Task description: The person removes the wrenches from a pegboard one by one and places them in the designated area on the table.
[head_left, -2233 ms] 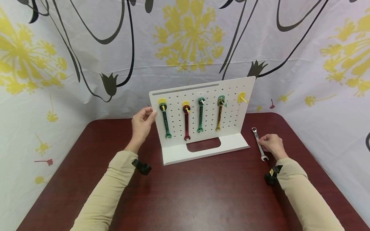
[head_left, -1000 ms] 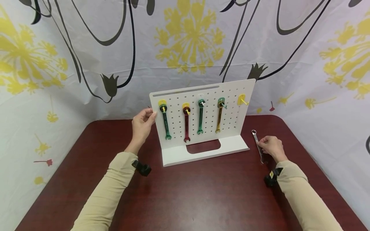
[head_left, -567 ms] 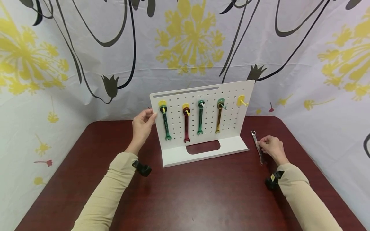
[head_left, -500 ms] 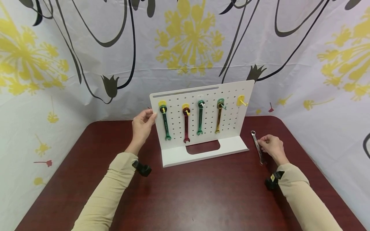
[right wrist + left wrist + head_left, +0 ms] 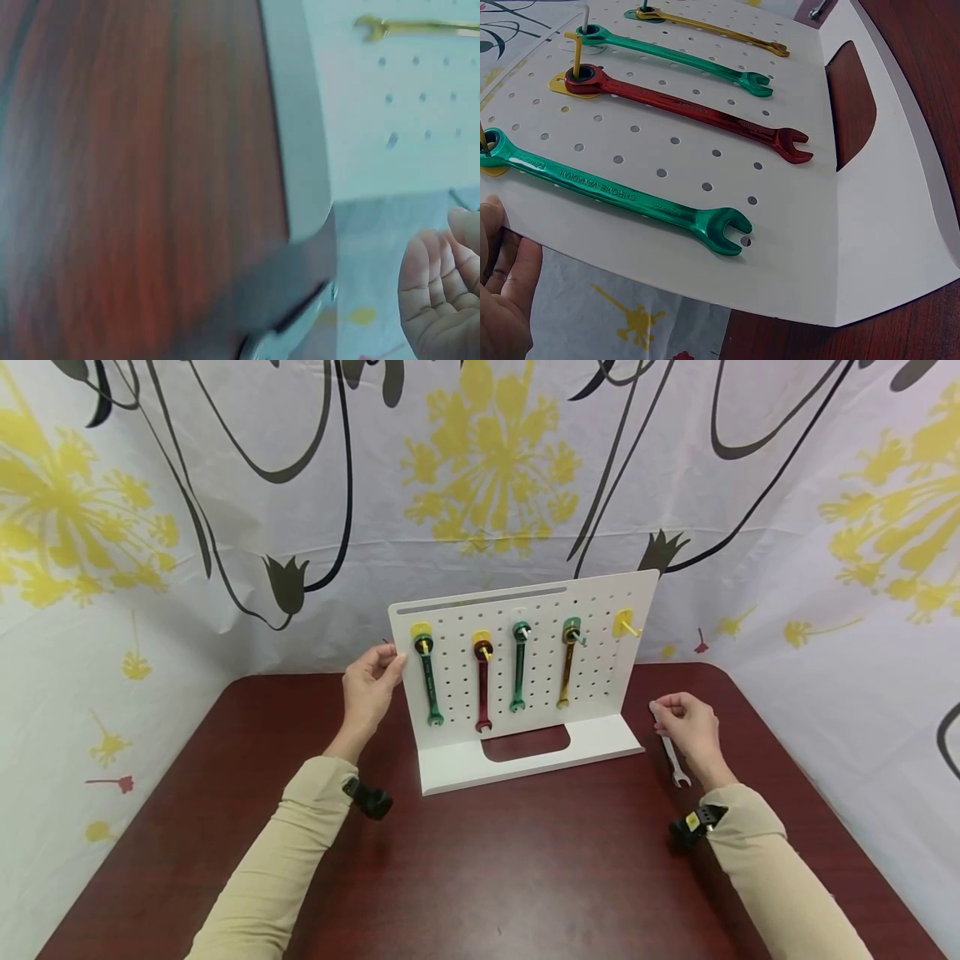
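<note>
My left hand (image 5: pixel 367 689) pinches the left edge of a white pegboard (image 5: pixel 457 693) between thumb and fingers. Hanging from the board's hooks are two green wrenches (image 5: pixel 615 191), a red wrench (image 5: pixel 697 114) and a gold wrench (image 5: pixel 716 31). On the table right of the board lies a silver combination wrench (image 5: pixel 670 756), open end toward me. Above its ring end is my right hand (image 5: pixel 690 731), which covers part of it in the head view. The right wrist view shows those fingers loosely bent, with nothing between them, apart from the silver wrench (image 5: pixel 296 326).
A yellow hook (image 5: pixel 624 623) at the board's upper right carries no wrench. The board's white base (image 5: pixel 457 768) stands on the dark red table (image 5: pixel 517 868). Behind and at both sides hangs a patterned cloth (image 5: pixel 450 502), close to the table's edges.
My right hand has moved from the silver wrench's shaft toward its ring end and let go. The wrench's open end has turned flat again. My left hand stays on the pegboard.
</note>
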### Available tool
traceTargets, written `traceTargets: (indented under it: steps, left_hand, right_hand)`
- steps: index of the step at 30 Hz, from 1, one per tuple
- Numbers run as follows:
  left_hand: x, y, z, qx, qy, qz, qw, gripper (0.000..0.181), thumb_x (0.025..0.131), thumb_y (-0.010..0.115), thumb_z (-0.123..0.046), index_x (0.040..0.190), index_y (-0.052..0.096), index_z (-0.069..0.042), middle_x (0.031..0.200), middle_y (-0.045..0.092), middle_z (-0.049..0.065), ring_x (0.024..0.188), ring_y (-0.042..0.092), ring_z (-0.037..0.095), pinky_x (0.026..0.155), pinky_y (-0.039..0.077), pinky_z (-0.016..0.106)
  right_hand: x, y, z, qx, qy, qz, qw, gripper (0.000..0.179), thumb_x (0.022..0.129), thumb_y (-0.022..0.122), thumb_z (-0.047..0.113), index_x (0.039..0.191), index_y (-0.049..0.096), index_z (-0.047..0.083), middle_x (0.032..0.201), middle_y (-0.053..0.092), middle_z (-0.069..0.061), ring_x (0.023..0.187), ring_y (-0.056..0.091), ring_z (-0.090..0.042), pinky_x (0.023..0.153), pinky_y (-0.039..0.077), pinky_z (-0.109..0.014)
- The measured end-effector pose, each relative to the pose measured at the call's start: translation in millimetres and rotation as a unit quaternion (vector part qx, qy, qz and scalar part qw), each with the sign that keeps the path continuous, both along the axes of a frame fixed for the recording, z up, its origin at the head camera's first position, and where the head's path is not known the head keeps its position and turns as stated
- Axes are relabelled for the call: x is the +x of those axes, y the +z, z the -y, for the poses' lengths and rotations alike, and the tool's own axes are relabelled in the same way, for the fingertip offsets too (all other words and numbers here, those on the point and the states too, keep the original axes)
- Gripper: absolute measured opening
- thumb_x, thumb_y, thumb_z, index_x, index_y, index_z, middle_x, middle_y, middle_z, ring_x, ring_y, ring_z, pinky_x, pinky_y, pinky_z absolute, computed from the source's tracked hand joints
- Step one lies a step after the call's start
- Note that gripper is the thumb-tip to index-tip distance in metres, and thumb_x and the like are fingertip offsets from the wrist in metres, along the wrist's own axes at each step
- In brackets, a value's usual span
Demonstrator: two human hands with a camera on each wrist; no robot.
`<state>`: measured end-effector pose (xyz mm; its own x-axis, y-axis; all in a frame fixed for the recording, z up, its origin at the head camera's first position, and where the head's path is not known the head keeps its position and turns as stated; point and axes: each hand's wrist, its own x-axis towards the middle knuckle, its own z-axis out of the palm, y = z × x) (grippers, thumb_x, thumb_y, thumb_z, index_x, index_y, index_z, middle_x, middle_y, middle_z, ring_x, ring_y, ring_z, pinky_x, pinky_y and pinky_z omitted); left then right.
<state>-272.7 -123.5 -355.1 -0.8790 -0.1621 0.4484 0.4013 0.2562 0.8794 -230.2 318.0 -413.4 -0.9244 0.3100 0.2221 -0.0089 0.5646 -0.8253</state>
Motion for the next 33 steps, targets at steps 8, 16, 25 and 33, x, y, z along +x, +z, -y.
traceTargets:
  steps: [8,16,25,33]
  left_hand:
    - [0.7,0.3,0.3,0.001,0.005,0.006,1.0,0.023,0.089,0.066,-0.016,0.103,0.066,0.001,0.092,0.067,0.017,0.074,0.061,0.003,0.069,0.053,0.012]
    - [0.0,-1.7,0.3,0.0,0.007,0.003,1.0,0.022,0.089,0.066,-0.016,0.102,0.066,0.002,0.093,0.067,0.018,0.073,0.059,-0.001,0.068,0.053,0.011]
    - [-2.5,-3.1,1.2,0.0,0.007,-0.014,0.9999,0.02,0.089,0.066,-0.015,0.1,0.066,0.001,0.088,0.067,0.012,0.072,0.06,-0.002,0.069,0.054,0.013]
    - [2.0,1.5,-1.1,0.001,0.001,-0.01,0.9999,0.02,0.089,0.066,-0.014,0.101,0.066,0.003,0.091,0.066,0.018,0.072,0.06,-0.002,0.069,0.054,0.013]
  right_hand:
    - [-8.9,5.5,32,-0.093,0.04,-0.024,0.9946,0.024,0.091,0.062,0.013,0.104,0.058,-0.007,0.076,0.061,0.009,0.062,0.061,0.0,0.06,0.056,-0.017]
    - [-16.4,4.1,60,-0.125,0.047,-0.038,0.9904,0.026,0.091,0.063,0.013,0.106,0.058,-0.006,0.077,0.059,0.011,0.065,0.06,0.001,0.062,0.054,-0.013]
    - [-27.7,5.1,84,-0.131,0.057,-0.084,0.9862,0.024,0.088,0.066,0.009,0.104,0.061,-0.008,0.087,0.064,-0.005,0.067,0.057,0.003,0.063,0.053,-0.011]
    - [-30.8,9.2,100,-0.072,0.037,-0.08,0.9935,0.024,0.086,0.069,0.015,0.105,0.063,0.0,0.099,0.065,-0.013,0.076,0.055,-0.001,0.063,0.045,-0.007]
